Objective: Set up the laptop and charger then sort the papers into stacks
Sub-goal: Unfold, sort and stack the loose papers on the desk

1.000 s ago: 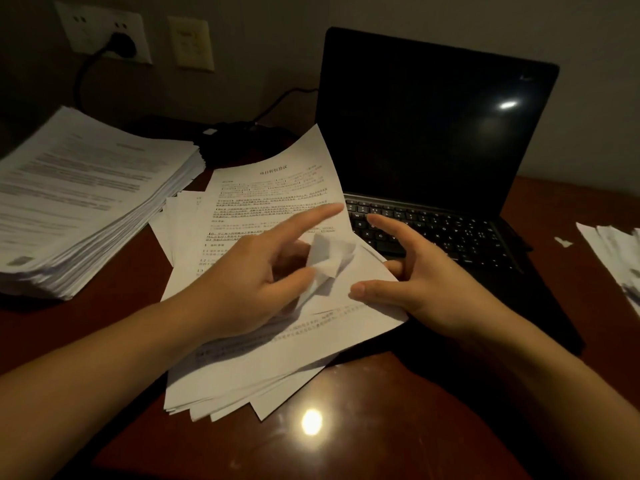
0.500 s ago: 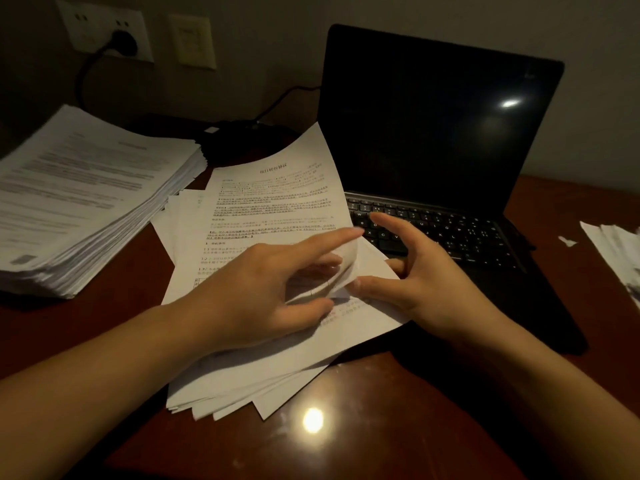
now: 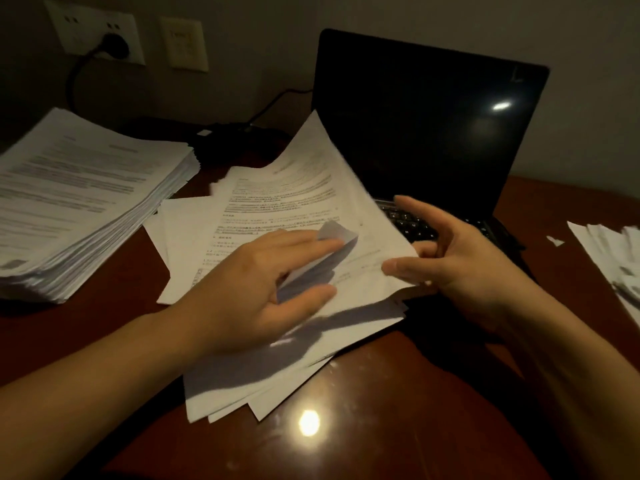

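Stacks first: the tall sorted stack (image 3: 86, 202) sits at the left of the worktop (image 3: 346, 445), unchanged over the last second, and the charger plug (image 3: 116, 46) is still in the wall socket, so the setting-up part looks finished. In the middle lies the loose pile (image 3: 277, 358), fanned and uneven. The left hand (image 3: 263, 292), which a second ago pinched a curled corner, now lies with its fingers nearly straight on the top sheet (image 3: 311, 188), the turned-up corner poking out past its fingertips. That sheet has risen at its far end and is blurred, so it is on the move. The right hand (image 3: 460, 258) pinches the sheet's right edge, thumb on top. Behind it the laptop (image 3: 433, 126) stands open, its screen dark. More papers (image 3: 616, 258) lie at the far right. The sheet seems freed and ready to be placed on a stack.
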`<action>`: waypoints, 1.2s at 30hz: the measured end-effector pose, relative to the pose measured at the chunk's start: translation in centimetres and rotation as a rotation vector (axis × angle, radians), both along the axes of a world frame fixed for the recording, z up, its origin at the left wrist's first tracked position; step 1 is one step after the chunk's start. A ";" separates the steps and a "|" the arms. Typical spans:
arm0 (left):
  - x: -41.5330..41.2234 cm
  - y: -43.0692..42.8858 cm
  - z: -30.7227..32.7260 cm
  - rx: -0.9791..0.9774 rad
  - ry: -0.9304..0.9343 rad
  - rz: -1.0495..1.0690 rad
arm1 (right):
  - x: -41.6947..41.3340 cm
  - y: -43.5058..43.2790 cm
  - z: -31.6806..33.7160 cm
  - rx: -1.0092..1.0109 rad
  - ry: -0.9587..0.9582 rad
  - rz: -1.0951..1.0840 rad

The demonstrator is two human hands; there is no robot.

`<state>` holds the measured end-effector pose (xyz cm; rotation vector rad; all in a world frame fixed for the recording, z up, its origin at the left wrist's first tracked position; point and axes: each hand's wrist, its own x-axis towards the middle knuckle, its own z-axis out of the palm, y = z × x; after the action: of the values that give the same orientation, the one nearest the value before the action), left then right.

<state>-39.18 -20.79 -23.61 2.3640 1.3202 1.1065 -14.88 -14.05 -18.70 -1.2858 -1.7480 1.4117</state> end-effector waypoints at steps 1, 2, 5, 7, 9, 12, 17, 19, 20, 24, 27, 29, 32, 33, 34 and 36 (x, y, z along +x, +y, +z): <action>0.0 -0.1 0.0 -0.027 0.012 -0.007 | 0.0 0.1 0.0 0.002 0.042 -0.043; 0.1 -0.1 -0.1 -0.042 0.035 -0.004 | 0.0 0.0 -0.1 0.007 0.069 -0.069; 0.3 -0.1 -0.3 -0.041 0.097 0.052 | -0.8 -0.4 -0.9 0.016 0.044 -0.042; 0.3 0.0 -0.4 -0.059 0.115 0.082 | -1.2 -0.7 -1.4 -0.017 -0.005 0.035; 0.4 0.2 -0.3 -0.089 0.120 0.095 | -1.3 -0.6 -1.6 -0.034 -0.022 0.092; 0.2 0.3 -0.3 -0.114 0.086 0.094 | -1.4 -0.5 -1.5 -0.008 0.018 0.119; -0.3 0.4 0.1 -0.214 0.026 0.015 | -2.3 -1.3 -1.9 0.055 0.063 0.069; -0.8 0.5 0.5 -0.299 -0.066 -0.017 | -2.4 -1.4 -2.0 0.084 0.048 0.043; -1.1 0.5 0.7 -0.331 -0.109 -0.024 | -2.4 -1.4 -2.0 0.081 0.044 0.038; -1.3 0.5 0.4 -0.290 -0.206 0.083 | -1.3 -0.6 -1.2 0.002 0.012 0.092; -0.9 0.6 0.0 -0.201 -0.263 0.195 | -0.5 -0.1 -0.9 -0.038 0.043 0.113; -0.7 0.5 0.1 -0.128 -0.286 0.200 | -0.5 -0.1 -0.9 -0.032 0.045 0.109; -0.8 0.2 0.0 -0.112 -0.314 0.124 | -0.8 -0.3 -1.2 -0.033 0.032 0.118; -0.8 0.1 0.0 -0.120 -0.302 0.106 | -1.0 -0.3 -1.2 -0.029 0.030 0.118; -0.8 0.1 0.0 -0.099 -0.255 0.103 | -1.0 -0.4 -1.2 -0.023 0.031 0.113; -0.7 0.3 -0.2 -0.002 -0.094 0.097 | -1.1 -0.3 -1.2 -0.008 0.028 0.093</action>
<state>-39.92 -20.46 -23.81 2.2381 1.4152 1.2262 -15.97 -14.39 -19.91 -1.1973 -1.8062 1.4826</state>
